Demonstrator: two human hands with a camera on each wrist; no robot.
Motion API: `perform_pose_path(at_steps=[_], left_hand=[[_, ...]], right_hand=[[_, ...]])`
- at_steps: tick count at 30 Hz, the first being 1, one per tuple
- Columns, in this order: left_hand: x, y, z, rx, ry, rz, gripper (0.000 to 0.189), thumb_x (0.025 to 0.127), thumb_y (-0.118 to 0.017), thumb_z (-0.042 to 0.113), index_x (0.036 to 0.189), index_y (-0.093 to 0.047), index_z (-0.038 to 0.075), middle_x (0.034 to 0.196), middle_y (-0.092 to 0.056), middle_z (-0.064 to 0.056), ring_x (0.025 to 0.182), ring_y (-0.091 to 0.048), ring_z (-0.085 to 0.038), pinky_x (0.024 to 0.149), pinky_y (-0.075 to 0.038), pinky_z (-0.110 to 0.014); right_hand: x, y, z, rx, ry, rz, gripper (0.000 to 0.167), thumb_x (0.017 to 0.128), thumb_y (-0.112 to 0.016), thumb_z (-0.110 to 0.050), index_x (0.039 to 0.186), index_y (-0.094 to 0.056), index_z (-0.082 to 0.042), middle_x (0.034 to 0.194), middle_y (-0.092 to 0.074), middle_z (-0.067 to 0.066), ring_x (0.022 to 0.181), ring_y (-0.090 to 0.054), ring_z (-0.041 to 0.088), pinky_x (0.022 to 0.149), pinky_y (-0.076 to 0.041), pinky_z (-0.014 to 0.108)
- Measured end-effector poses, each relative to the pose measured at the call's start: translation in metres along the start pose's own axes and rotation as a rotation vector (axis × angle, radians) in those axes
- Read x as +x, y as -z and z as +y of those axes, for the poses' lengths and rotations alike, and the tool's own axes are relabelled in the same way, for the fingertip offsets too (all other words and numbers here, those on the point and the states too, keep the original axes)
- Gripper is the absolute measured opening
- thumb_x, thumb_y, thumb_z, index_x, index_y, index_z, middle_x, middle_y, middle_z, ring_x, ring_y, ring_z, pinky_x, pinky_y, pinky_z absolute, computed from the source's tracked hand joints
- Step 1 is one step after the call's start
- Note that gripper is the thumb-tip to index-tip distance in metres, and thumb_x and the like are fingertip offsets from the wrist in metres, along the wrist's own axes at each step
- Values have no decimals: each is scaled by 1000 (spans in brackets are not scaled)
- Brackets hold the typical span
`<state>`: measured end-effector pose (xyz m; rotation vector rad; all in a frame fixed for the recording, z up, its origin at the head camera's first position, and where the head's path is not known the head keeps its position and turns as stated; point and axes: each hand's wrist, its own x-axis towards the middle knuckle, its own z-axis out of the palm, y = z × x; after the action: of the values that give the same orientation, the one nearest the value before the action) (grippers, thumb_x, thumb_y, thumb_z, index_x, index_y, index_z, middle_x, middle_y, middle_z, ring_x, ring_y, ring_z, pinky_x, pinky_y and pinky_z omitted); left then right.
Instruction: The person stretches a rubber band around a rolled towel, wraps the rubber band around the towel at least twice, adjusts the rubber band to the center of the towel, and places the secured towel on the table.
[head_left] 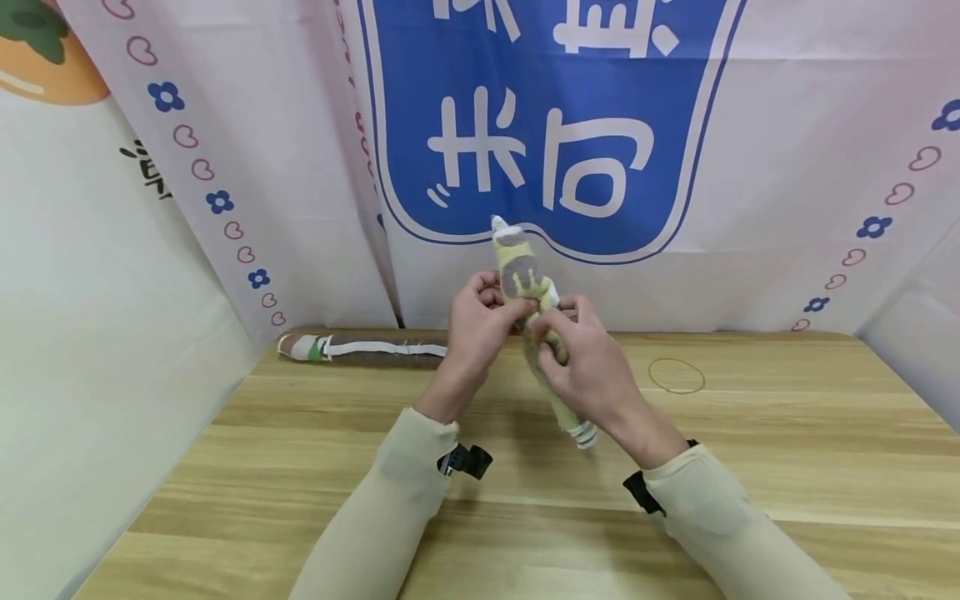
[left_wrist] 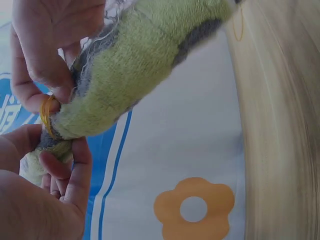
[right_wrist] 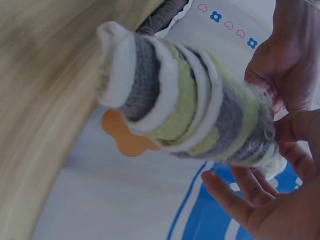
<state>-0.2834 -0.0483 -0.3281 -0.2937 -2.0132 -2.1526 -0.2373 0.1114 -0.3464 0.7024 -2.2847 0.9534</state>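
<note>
Head view: the yellow-green roll (head_left: 519, 271) slants mid-frame from 11 to 5 o'clock. The left hand (head_left: 483, 325) curls its fingers round it from 9 o'clock; the right hand (head_left: 588, 362), bent in at 4 o'clock, grips it by the yellow band (left_wrist: 46, 116). If either grip slackens, the roll may unwind; tugging the band too hard could snap it.
</note>
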Motion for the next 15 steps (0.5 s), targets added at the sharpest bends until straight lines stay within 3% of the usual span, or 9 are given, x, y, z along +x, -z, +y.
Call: perform_pose_path(at_steps=[3, 9, 15], left_hand=[[2, 3, 0, -69, 32, 33, 42, 89, -78, 2, 127, -60, 1, 100, -71, -13, 83, -67, -20, 67, -59, -29], [6, 8, 0, -149, 50, 107, 44, 91, -78, 9, 129, -59, 0, 110, -72, -15, 81, -67, -20, 66, -58, -28], [5, 7, 1, -209, 54, 112, 44, 94, -79, 12, 130, -57, -1, 110, -71, -17, 75, -68, -19, 70, -62, -30]], right_hand=[[1, 0, 1, -2, -13, 13, 19, 92, -75, -1, 109, -70, -6, 123, -58, 21, 86, -61, 32, 65, -55, 44], [1, 0, 2, 13, 5, 32, 44, 94, -80, -10, 136, -66, -3, 118, -63, 18, 88, -63, 27, 70, -59, 40], [0, -2, 3, -8, -11, 38, 60, 92, -87, -18, 142, -59, 0, 124, -66, 19, 95, -64, 30, 73, -58, 45]])
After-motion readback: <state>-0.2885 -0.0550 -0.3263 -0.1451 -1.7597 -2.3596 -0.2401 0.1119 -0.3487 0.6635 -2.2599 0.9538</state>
